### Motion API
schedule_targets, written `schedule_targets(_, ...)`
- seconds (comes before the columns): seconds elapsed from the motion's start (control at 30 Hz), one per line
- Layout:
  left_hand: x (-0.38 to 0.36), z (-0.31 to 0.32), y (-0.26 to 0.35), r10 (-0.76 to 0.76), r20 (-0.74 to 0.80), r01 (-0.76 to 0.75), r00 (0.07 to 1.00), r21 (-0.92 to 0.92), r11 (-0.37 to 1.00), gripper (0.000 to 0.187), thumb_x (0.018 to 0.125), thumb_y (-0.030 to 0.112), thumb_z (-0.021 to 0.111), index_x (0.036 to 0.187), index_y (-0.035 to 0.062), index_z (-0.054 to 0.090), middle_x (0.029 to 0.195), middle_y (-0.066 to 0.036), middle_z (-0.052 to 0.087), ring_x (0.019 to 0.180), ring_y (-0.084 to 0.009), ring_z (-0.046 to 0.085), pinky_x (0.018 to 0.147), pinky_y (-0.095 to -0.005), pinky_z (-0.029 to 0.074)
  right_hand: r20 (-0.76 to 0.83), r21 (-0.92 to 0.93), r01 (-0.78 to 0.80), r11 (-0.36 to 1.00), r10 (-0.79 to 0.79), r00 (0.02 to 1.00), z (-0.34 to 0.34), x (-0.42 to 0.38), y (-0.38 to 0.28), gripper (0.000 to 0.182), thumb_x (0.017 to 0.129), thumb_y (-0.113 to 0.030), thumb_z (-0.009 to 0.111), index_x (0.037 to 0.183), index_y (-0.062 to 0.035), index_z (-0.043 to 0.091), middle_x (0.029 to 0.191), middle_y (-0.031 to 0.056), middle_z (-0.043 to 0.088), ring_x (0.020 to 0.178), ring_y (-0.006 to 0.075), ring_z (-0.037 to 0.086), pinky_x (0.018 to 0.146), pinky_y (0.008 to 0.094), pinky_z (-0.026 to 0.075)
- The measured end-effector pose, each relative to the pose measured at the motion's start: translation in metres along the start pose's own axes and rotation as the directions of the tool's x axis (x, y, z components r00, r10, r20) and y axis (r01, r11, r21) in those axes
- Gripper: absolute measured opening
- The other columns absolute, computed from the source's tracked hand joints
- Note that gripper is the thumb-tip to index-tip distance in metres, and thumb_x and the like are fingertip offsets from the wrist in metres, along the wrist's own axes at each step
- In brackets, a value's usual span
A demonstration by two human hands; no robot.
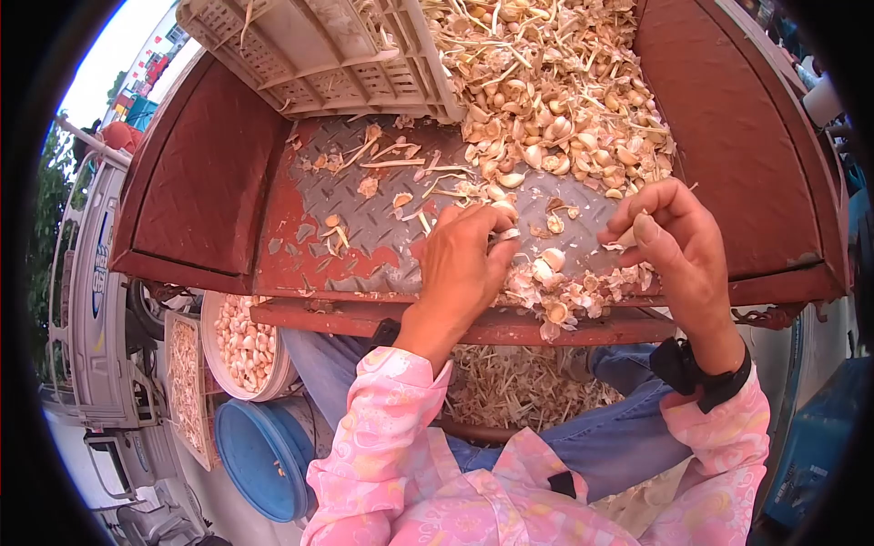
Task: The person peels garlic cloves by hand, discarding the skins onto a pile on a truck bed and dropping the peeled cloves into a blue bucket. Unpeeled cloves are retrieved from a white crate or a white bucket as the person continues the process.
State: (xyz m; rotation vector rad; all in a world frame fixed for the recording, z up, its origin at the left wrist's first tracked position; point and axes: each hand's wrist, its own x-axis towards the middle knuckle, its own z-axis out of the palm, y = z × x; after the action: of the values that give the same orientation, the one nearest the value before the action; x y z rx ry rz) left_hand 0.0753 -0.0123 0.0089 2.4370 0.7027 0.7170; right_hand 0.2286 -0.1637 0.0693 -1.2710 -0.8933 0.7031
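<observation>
My left hand [461, 264] is closed above the front of the metal bed, thumb and fingers pinching a garlic clove [503, 210] that is partly hidden by the fingers. My right hand [681, 244] is raised to the right with its fingertips pinched on a small pale piece of garlic peel [625, 240]. Between the hands, whitish cloves [551, 262] lie among crumpled peels [583, 293] at the bed's front edge. Behind them spreads a large heap of garlic cloves [555, 127] mixed with skins and dry stems.
A tilted plastic crate [309, 56] rests at the back left of the red bed [309, 259]. Below left stand a white bucket [277, 387] of cloves, a blue bucket [259, 455] and a filled basket [217, 448]. Stem scraps [519, 387] lie between my legs. A vehicle [100, 300] is at left.
</observation>
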Motion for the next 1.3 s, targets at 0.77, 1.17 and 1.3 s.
schedule_targets(0.77, -0.193, -0.226, -0.222, -0.434, -0.472, 0.62, 0.767, 0.374, 0.69, 0.026, 0.086, 0.015, 0.059, 0.103, -0.0051, 0.062, 0.091, -0.011, 0.064, 0.088, -0.0165, 0.06, 0.075, -0.0254, 0.046, 0.215, -0.245, -0.27, 0.931, 0.324, 0.921, 0.035, 0.043, 0.042, 0.028, 0.089, -0.017, 0.056, 0.112, -0.0013, 0.052, 0.083, 0.0039, 0.057, 0.063, 0.0089, 0.051, 0.057, 0.0244, 0.044)
schedule_targets(1.17, 0.041, 0.006, -0.014, 0.003, 0.061, -0.012, 0.998, 0.158, 0.987, 0.018, 0.078, 0.01, 0.063, 0.093, 0.0002, 0.063, 0.087, -0.018, 0.058, 0.081, -0.0365, 0.058, 0.071, -0.0401, 0.046, 0.655, 0.564, -0.169, 0.808, -0.314, 0.688, 0.041, -0.036, -0.094, 0.013, 0.077, -0.005, 0.07, 0.081, 0.0063, 0.065, 0.078, 0.0213, 0.064, 0.062, 0.0233, 0.064, 0.052, 0.0261, 0.05)
schedule_targets(1.3, 0.042, 0.011, -0.014, -0.041, 0.116, 0.012, 0.992, 0.238, 0.971, 0.016, 0.075, 0.01, 0.064, 0.088, -0.0003, 0.061, 0.09, -0.021, 0.056, 0.078, -0.039, 0.059, 0.072, -0.0451, 0.049, 0.613, 0.628, -0.179, 0.758, -0.339, 0.714, 0.03, -0.039, -0.092, 0.012, 0.075, -0.003, 0.072, 0.078, 0.0081, 0.066, 0.073, 0.0218, 0.064, 0.057, 0.024, 0.063, 0.049, 0.026, 0.049)
